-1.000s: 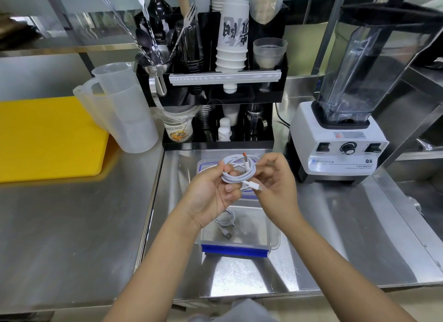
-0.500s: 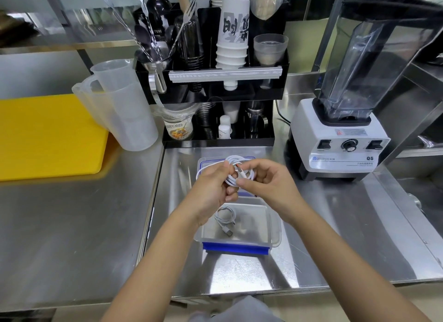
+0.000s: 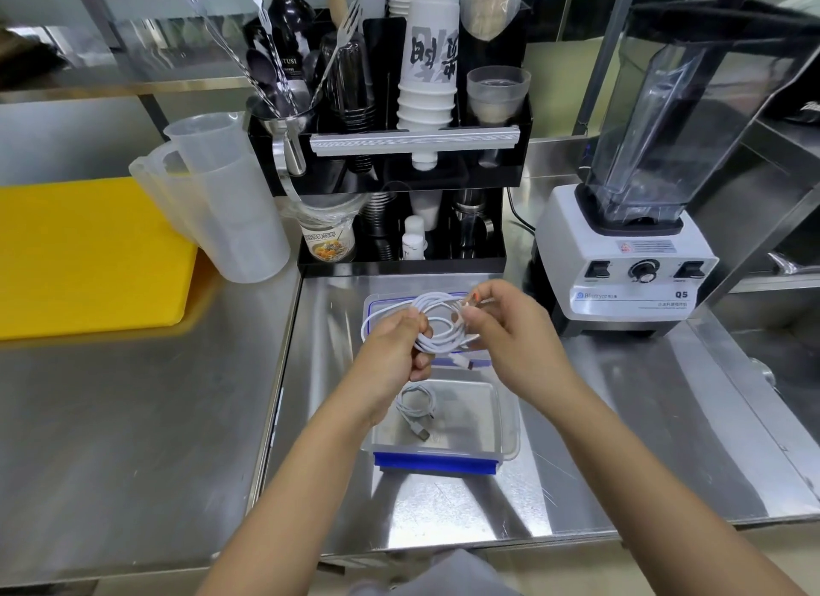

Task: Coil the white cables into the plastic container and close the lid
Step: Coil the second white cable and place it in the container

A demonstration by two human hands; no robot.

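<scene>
Both bare hands raised above the open clear plastic container [image 3: 506,422], sharing one white cable coil [image 3: 437,329]. Left hand [image 3: 395,351] closed around the coil's left side, fingers curled over the bundled loops, thumb on top. Right hand [image 3: 510,333] pinching the coil's right side between thumb and forefinger, near an orange-tipped plug at the fingertips. One loose loop bowing out to the left past the left hand, one white connector end dangling below the coil, just above the container's far rim.

Inside the container, a second small white cable [image 3: 415,407] lying loosely coiled on the bottom, left of centre, its grey plug pointing toward the near wall. Blue latch strip [image 3: 435,464] along the container's near edge. Clear lid with blue rim [image 3: 377,300] flat on the steel, directly behind the container, mostly hidden by the hands and coil.

All of it resting on a shiny stainless steel counter [image 3: 621,440]. White-based blender with dark clear jug [image 3: 630,258] to the right, near the right hand. Black organiser rack holding stacked white paper cups and utensils [image 3: 399,160] behind the lid. Two nested translucent plastic measuring jugs [image 3: 222,205] to the left of the rack, and a yellow cutting board [image 3: 84,254] farther left.
</scene>
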